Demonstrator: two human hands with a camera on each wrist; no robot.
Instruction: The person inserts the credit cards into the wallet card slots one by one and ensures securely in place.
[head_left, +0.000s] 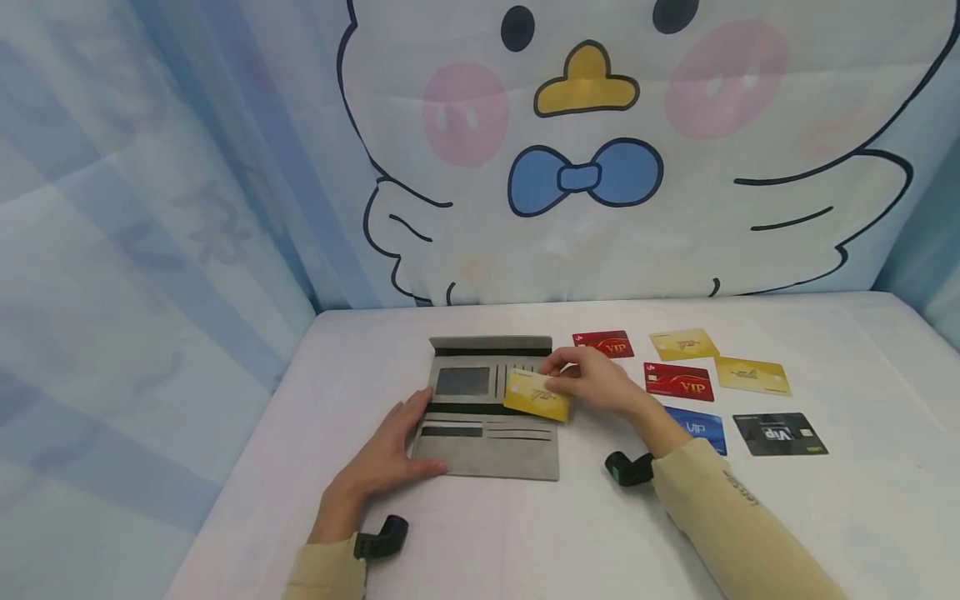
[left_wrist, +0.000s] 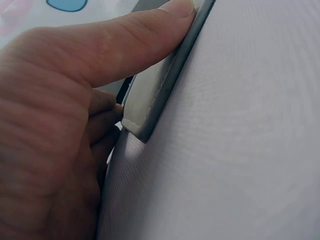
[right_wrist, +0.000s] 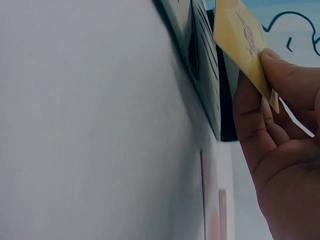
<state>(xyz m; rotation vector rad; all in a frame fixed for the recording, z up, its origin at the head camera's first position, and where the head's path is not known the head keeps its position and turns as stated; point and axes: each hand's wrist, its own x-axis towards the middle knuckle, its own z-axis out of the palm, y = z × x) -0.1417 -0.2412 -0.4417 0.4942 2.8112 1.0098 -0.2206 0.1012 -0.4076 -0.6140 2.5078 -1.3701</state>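
Note:
A grey card wallet lies unfolded on the table, with a dark clear window and rows of slots. My left hand rests at its left side, fingers along the edge and thumb on the near edge. My right hand pinches a yellow card between thumb and fingers, over the wallet's right-hand slots. In the right wrist view the yellow card is tilted and stands off the wallet. Whether its far edge touches a slot, I cannot tell.
To the right lie two red VIP cards, two more yellow cards, a blue VIP card partly behind the right forearm, and a black VIP card. A white cloth covers the table; a printed curtain hangs behind.

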